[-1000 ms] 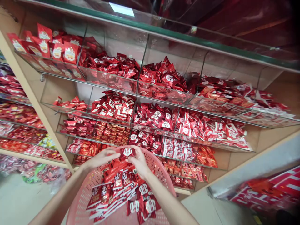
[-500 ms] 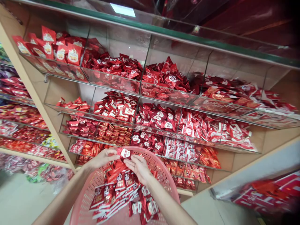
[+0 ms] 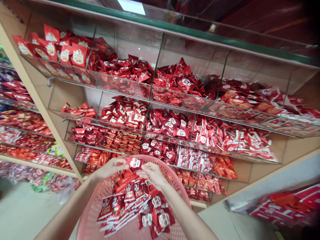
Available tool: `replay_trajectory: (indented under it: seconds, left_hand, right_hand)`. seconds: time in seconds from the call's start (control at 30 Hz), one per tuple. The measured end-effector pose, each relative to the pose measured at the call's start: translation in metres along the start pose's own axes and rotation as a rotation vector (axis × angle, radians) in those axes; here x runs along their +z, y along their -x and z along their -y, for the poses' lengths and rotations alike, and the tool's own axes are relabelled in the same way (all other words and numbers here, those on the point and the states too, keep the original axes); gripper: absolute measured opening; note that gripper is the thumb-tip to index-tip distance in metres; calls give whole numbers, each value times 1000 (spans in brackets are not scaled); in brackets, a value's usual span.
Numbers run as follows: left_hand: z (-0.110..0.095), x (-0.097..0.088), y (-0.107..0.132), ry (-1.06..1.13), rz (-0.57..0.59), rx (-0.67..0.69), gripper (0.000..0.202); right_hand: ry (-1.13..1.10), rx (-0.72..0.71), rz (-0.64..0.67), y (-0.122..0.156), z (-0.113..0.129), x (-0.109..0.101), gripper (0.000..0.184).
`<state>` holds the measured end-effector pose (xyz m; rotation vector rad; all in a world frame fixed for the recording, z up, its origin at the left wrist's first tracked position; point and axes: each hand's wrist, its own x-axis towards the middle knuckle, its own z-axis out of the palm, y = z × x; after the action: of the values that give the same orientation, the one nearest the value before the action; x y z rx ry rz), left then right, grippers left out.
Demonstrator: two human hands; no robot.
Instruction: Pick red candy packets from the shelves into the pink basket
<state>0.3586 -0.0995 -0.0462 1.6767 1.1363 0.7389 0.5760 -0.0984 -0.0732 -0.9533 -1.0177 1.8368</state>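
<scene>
Between my two hands, over the far part of a pink plastic basket point(image 3: 87, 203), is a small red candy packet point(image 3: 135, 162) with a white label. My left hand point(image 3: 112, 169) pinches its left edge with thumb and fingers. On its right edge, my right hand point(image 3: 152, 175) has its fingertips closed. Below lie many more packets: red ones with white sticks point(image 3: 125, 213) fanned at the left, and dark red ones with white print point(image 3: 156, 218) at the right. Some packets at the basket's far side are partly hidden by my hands.
A wooden rack with clear-fronted compartments of red packets point(image 3: 172, 123) rises just beyond the basket. Another rack point(image 3: 20, 123) stands at left, with bagged goods point(image 3: 37, 180) on the floor below it. Red and white packages point(image 3: 282, 206) lie at lower right. A glass shelf edge point(image 3: 175, 28) crosses above.
My right hand has shifted slightly right along the packet's edge, leaving more of its label visible. Both hands stay over the basket, and the view has moved a little.
</scene>
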Motion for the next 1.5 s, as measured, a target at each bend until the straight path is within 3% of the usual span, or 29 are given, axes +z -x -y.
replay_trajectory:
  seconds: [0.13,0.3,0.57,0.8,0.9,1.0,1.13,1.33,1.43,1.5]
  left_hand:
    - [1,-1,1,-65,-19,-18,31]
    - [0,-2,1,40,11,-3,28]
    - [8,-1,-4,89,-84,-21,27]
    - [6,3,-3,109,-48,-2,27]
    - [-2,3,-2,46,-53,-34,31]
    - [-9,3,-2,-57,-86,-43,36]
    - [-15,3,0,-93,-80,-40,38]
    - [-26,5,3,-96,-58,-42,39]
    - [-31,7,4,-105,-72,-44,39]
    - [-33,7,4,-106,-76,-44,40]
  right_hand:
    - [68,12,61,-4,4,-9,46]
    - [94,-21,46,-15,2,-9,44]
    - [-119,-65,-119,-21,-2,15,41]
    - [-296,-64,-215,-19,-5,44,40]
    - [-275,-105,-210,-14,4,45,36]
    - [-199,-176,-183,1,25,27,37]
    - [66,-229,-92,30,51,-23,36]
    - [856,23,250,64,53,-91,33]
    - [1254,149,318,65,43,-102,39]
    - [1374,183,378,63,37,-101,37]
